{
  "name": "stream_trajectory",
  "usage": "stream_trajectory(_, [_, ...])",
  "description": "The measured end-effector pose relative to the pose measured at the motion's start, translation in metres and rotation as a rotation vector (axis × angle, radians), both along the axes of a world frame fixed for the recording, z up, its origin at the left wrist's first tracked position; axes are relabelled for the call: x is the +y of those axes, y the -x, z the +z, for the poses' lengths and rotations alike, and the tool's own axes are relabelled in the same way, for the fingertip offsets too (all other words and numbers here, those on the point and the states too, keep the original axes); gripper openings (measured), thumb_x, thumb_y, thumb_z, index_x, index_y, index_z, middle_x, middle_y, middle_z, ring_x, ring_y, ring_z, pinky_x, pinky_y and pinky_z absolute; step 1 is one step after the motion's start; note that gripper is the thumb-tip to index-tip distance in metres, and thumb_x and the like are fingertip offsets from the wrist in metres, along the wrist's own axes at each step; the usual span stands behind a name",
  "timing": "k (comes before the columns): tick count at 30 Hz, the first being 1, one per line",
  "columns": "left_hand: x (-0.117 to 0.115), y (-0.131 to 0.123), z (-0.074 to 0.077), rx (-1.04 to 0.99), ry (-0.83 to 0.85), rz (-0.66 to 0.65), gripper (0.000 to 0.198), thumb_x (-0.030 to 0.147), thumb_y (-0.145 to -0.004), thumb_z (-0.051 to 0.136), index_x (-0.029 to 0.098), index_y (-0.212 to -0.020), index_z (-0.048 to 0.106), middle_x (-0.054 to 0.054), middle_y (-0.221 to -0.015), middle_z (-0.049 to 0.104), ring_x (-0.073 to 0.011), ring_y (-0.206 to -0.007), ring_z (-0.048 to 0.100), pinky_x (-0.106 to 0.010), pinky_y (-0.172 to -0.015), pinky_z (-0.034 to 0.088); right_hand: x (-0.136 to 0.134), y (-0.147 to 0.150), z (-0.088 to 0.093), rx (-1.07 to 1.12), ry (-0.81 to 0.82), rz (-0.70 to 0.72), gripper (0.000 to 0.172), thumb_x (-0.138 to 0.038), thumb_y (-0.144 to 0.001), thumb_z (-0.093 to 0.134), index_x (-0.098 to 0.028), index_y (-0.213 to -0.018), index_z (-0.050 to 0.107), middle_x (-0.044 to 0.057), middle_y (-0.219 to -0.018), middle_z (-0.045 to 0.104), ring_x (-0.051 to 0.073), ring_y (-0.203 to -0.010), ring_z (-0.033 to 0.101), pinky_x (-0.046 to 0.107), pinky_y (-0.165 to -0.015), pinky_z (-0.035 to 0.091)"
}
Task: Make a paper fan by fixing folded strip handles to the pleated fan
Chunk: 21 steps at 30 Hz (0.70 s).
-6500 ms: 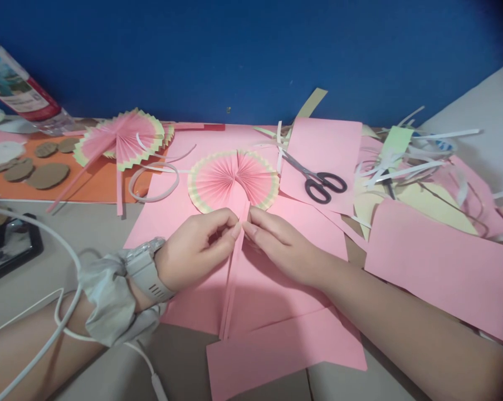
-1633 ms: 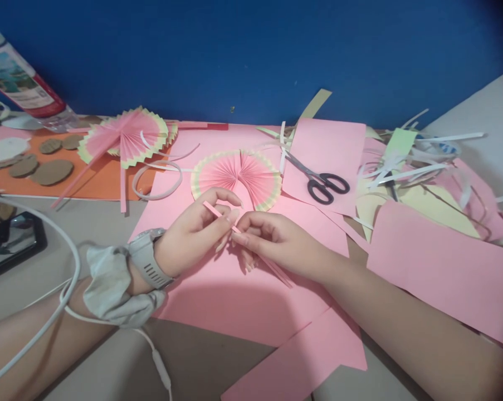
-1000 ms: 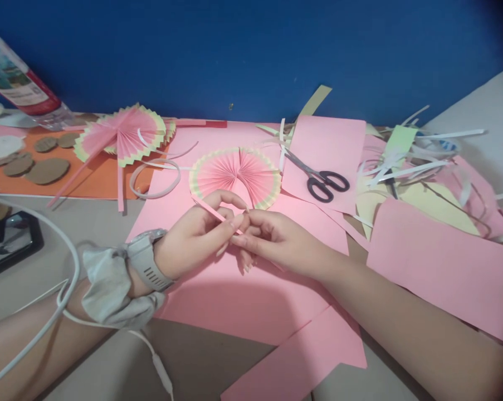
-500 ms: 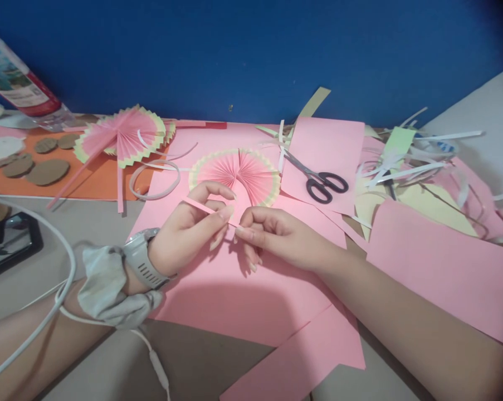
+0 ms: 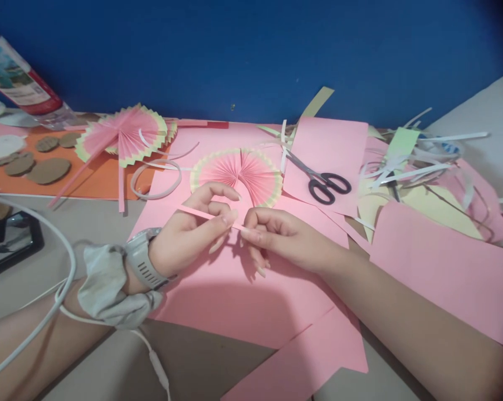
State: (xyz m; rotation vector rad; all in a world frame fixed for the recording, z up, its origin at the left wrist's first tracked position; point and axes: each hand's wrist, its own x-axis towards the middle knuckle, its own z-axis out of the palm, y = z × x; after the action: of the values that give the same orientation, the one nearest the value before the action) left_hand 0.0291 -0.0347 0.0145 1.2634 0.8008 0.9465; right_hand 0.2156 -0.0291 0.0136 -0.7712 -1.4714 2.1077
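A narrow pink paper strip [image 5: 195, 212] runs slantwise between my hands, above pink sheets [image 5: 234, 312]. My left hand [image 5: 199, 223] pinches it between thumb and fingers, its left end sticking out past the hand. The thumb and fingertips of my right hand [image 5: 272, 234] close on the strip's right end. Just beyond my hands lies a round pleated pink paper fan [image 5: 257, 175] with a yellow-green edge. Black-handled scissors [image 5: 324, 186] rest on a pink sheet to the right of the fan.
Another pleated fan [image 5: 138, 133] with pink strips lies on orange paper [image 5: 96, 186] near brown discs [image 5: 48, 171]. A bottle [image 5: 29, 83] leans at the back left; a black-framed object [image 5: 13, 245] is below. Paper scraps [image 5: 426, 172] pile at right. A white cable [image 5: 67, 250] crosses my left forearm.
My right hand has shifted slightly rightward and down, and more of the strip shows between my hands. The whole view has moved a little.
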Motion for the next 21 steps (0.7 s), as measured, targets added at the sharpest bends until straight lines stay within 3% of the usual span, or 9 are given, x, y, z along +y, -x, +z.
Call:
stream_trajectory(3, [-0.0013, -0.0004, -0.0006, 0.015, -0.020, 0.020, 0.012, 0.026, -0.087, 0.056, 0.022, -0.096, 0.049, 0.010, -0.046, 0.044, -0.0058, -0.035, 0.037, -0.016, -0.037, 0.031, 0.0003, -0.0002, -0.0003, 0.008, 0.005, 0.003, 0.027, -0.036, -0.092, 0.055, -0.018, -0.074, 0.045, -0.004, -0.052, 0.059, 0.010, -0.047, 0.057, 0.024, -0.053, 0.044])
stream_trajectory(8, [-0.0030, -0.0022, 0.0010, 0.102, -0.010, -0.088, 0.014, 0.026, -0.089, 0.053, 0.020, -0.100, 0.048, 0.008, -0.052, 0.050, -0.0078, -0.043, 0.046, -0.019, -0.045, 0.041, -0.0019, 0.0016, -0.0015, -0.020, 0.009, 0.004, 0.022, -0.033, -0.093, 0.053, -0.017, -0.079, 0.048, -0.003, -0.055, 0.060, 0.011, -0.052, 0.059, 0.023, -0.056, 0.045])
stream_trajectory(14, [0.0012, 0.0016, -0.0037, 0.031, -0.005, 0.032, 0.012, 0.024, -0.088, 0.052, 0.021, -0.098, 0.047, 0.012, -0.044, 0.042, -0.0063, -0.033, 0.036, -0.018, -0.038, 0.032, -0.0017, 0.0015, -0.0015, -0.044, -0.028, -0.009, 0.025, -0.036, -0.096, 0.046, -0.016, -0.081, 0.049, -0.001, -0.057, 0.061, 0.012, -0.054, 0.059, 0.023, -0.054, 0.043])
stream_trajectory(21, [-0.0019, -0.0017, 0.0005, 0.100, 0.011, -0.089, 0.012, 0.022, -0.088, 0.051, 0.020, -0.100, 0.047, 0.009, -0.051, 0.049, -0.0072, -0.042, 0.046, -0.018, -0.046, 0.040, -0.0026, 0.0026, -0.0020, -0.022, -0.046, 0.002, 0.023, -0.032, -0.095, 0.050, -0.017, -0.078, 0.047, -0.003, -0.055, 0.058, 0.011, -0.055, 0.059, 0.024, -0.059, 0.045])
